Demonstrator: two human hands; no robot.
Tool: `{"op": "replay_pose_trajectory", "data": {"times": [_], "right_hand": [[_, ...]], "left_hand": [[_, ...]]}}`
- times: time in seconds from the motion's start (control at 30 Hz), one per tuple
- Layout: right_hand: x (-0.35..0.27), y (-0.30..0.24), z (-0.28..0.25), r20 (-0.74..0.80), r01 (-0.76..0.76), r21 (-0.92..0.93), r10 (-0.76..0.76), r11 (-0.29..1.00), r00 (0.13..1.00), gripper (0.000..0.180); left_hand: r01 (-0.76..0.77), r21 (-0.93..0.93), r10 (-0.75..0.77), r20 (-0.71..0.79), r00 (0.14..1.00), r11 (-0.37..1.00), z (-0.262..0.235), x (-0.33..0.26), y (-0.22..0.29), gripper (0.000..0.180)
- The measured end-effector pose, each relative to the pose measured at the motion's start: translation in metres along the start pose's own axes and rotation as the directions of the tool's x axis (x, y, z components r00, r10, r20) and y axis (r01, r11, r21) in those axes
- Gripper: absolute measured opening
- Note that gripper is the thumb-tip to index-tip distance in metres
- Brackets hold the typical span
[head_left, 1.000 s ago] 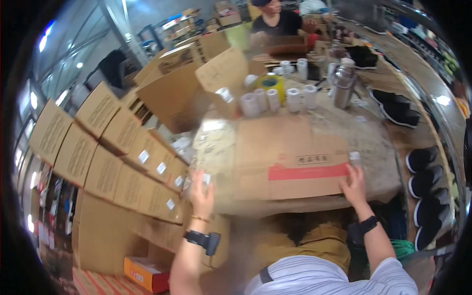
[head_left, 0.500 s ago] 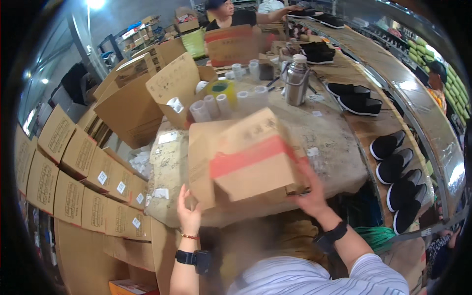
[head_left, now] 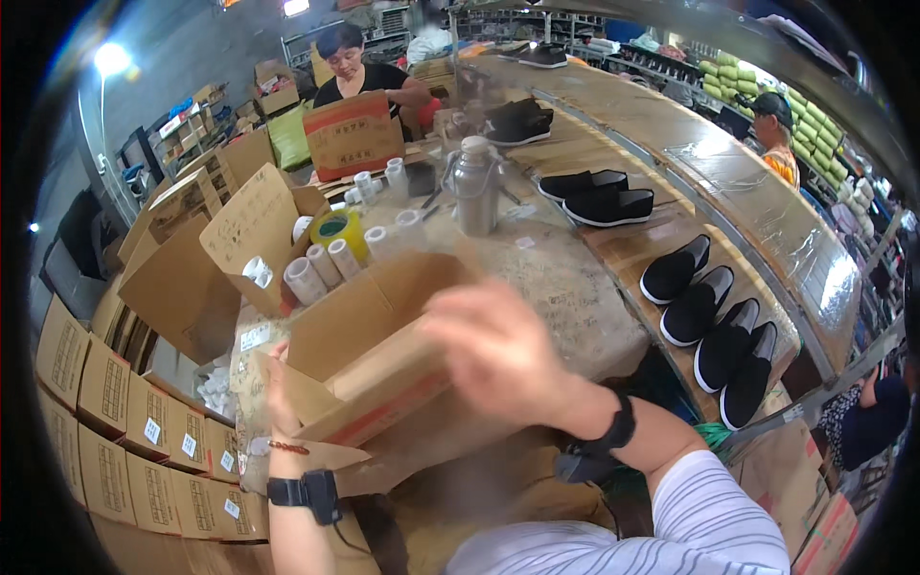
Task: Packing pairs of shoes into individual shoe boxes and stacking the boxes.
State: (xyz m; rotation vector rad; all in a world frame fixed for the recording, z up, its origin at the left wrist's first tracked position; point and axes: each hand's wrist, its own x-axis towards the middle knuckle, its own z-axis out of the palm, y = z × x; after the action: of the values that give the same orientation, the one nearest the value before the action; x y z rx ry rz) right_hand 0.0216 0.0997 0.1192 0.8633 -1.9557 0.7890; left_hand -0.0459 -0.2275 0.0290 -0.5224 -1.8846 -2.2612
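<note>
A cardboard box (head_left: 383, 407) with a red band on its side stands at the near edge of the table, its top open and its flaps sticking out. My left hand (head_left: 280, 395) grips the box's left end, thumb side toward me, the fingertips partly hidden behind the cardboard. Over the right end of the box is my right hand (head_left: 503, 355), smeared by motion, so its fingers cannot be made out. The inside of the box shows bare brown walls and a paler fold; its floor is partly hidden.
Behind the box stand white rolls (head_left: 305, 280), yellow tape (head_left: 337, 228) and a metal flask (head_left: 473, 187). Black shoes (head_left: 698, 305) line the shelf at right. Stacked cartons (head_left: 101, 393) fill the left. Across the table a co-worker holds a red-banded box (head_left: 353, 136).
The box has turned and tipped so its open top shows. My left hand has gone to its left end, and my right hand has risen above its right end. The view has swung right.
</note>
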Motion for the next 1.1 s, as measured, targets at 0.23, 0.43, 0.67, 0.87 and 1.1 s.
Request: {"op": "replay_pose_trajectory", "data": {"times": [0.23, 0.43, 0.67, 0.87, 1.1], "right_hand": [[-0.022, 0.07, 0.087, 0.324, -0.532, 0.425, 0.425, 0.733, 0.845, 0.028], [-0.008, 0.083, 0.049, -0.119, 0.135, -0.093, -0.145, 0.986, 0.982, 0.024], [-0.06, 0.138, 0.065, 0.339, -0.566, 0.013, 0.529, 0.824, 0.778, 0.085], [-0.038, 0.146, 0.036, 0.504, -0.536, 0.013, 0.457, 0.844, 0.732, 0.075], [-0.03, 0.121, 0.033, 0.247, -0.449, 0.194, 0.399, 0.872, 0.883, 0.051]], "left_hand": [[0.145, 0.555, -0.102, -0.106, 0.989, 0.819, 0.037, 0.008, 0.005, 0.075], [0.155, 0.854, -0.032, -0.16, 0.987, 0.496, 0.049, 0.013, 0.004, 0.104], [-0.056, 0.651, 0.132, -0.068, 0.989, 0.757, 0.015, 0.002, -0.025, 0.079], [-0.031, 0.892, -0.013, 0.041, 0.999, 0.45, 0.067, 0.001, 0.02, 0.076], [-0.043, 0.893, 0.195, -0.05, 0.98, 0.448, 0.075, 0.001, 0.061, 0.068]]}}
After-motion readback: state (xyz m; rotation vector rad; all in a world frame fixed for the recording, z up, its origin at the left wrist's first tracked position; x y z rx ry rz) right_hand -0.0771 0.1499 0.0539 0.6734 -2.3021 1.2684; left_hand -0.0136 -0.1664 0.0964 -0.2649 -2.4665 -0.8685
